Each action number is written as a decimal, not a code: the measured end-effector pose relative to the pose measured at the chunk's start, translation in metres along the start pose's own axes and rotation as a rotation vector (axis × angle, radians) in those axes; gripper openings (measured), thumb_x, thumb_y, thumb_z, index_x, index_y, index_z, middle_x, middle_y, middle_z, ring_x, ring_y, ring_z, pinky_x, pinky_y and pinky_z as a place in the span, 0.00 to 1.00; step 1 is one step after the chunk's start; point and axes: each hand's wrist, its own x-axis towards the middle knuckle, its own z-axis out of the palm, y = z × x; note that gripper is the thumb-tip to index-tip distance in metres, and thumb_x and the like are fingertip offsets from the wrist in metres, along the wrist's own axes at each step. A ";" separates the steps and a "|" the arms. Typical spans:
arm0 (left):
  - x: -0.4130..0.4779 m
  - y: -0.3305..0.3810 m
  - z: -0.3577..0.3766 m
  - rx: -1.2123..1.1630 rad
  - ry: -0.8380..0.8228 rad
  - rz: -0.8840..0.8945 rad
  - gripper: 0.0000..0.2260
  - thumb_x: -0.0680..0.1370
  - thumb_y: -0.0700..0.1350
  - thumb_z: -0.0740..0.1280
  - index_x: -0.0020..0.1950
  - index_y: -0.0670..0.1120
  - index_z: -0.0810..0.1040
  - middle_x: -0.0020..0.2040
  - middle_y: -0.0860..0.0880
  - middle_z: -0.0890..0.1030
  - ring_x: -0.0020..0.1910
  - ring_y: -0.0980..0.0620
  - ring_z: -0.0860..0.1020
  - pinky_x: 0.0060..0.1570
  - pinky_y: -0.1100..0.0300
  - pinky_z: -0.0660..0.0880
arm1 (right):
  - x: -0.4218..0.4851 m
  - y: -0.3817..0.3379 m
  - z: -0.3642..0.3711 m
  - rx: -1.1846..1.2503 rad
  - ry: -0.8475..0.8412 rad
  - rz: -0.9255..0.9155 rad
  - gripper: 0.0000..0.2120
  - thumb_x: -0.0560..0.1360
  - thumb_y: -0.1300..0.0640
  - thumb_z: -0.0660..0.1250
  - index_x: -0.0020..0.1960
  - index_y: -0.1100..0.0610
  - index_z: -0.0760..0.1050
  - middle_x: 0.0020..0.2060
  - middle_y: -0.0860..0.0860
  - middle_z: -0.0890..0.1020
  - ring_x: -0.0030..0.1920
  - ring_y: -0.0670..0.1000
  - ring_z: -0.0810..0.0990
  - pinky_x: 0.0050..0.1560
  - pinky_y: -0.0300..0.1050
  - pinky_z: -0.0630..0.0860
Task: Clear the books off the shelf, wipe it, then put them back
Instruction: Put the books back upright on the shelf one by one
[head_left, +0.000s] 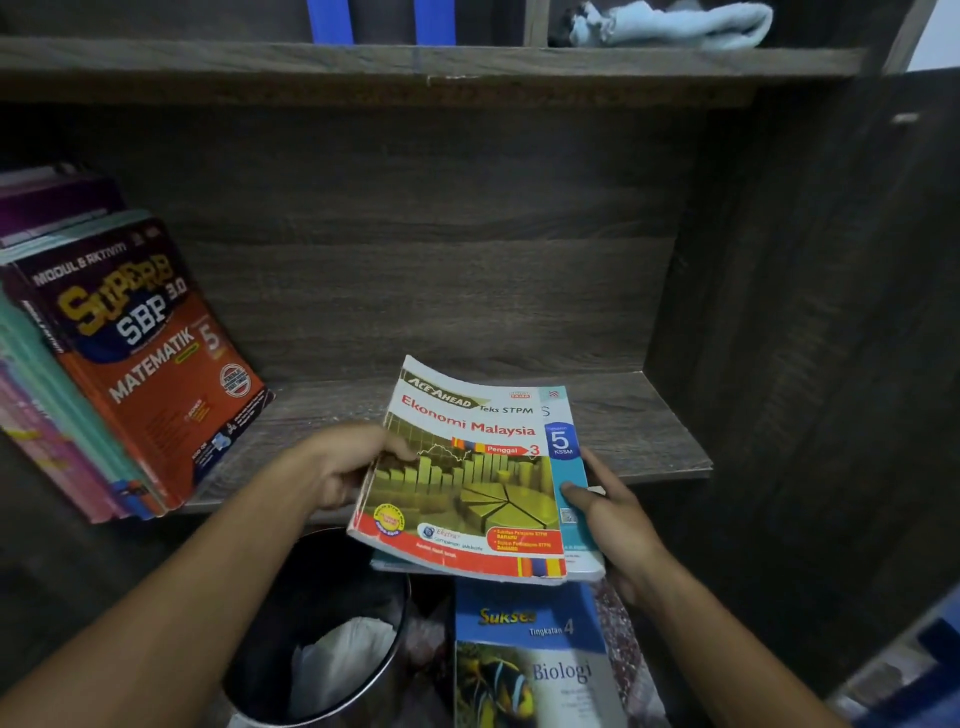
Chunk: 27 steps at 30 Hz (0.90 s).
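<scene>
Over the shelf's (649, 415) front edge, the left hand (345, 470) curls round the Ekonomi Malaysia book (467, 478) while the right hand (610, 512) pinches it with, seemingly, a teal book (569, 467) beneath.

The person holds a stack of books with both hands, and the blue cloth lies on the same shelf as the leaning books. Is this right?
Not quite. In the head view the cloth lies on the upper shelf, one level above the leaning books. The left hand and right hand do hold the stack.
</scene>
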 end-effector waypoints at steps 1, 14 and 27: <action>-0.004 0.005 -0.003 -0.049 -0.057 -0.016 0.12 0.76 0.33 0.64 0.59 0.35 0.75 0.51 0.37 0.83 0.41 0.43 0.83 0.43 0.50 0.82 | 0.000 0.000 0.001 0.000 0.000 0.003 0.27 0.81 0.60 0.63 0.74 0.39 0.63 0.49 0.57 0.85 0.44 0.58 0.87 0.48 0.61 0.83; -0.048 0.017 -0.020 -0.201 -0.254 0.084 0.19 0.74 0.28 0.63 0.65 0.36 0.74 0.57 0.35 0.81 0.45 0.44 0.84 0.45 0.51 0.81 | 0.000 0.000 0.000 -0.038 -0.019 -0.007 0.28 0.80 0.59 0.65 0.73 0.35 0.63 0.49 0.59 0.85 0.45 0.61 0.86 0.50 0.67 0.80; -0.101 0.022 -0.108 -0.378 0.508 0.570 0.21 0.77 0.30 0.62 0.63 0.52 0.75 0.56 0.51 0.82 0.55 0.50 0.80 0.53 0.47 0.78 | -0.001 -0.002 0.003 -0.079 0.009 0.027 0.26 0.80 0.60 0.65 0.73 0.38 0.66 0.50 0.59 0.85 0.46 0.62 0.86 0.52 0.65 0.80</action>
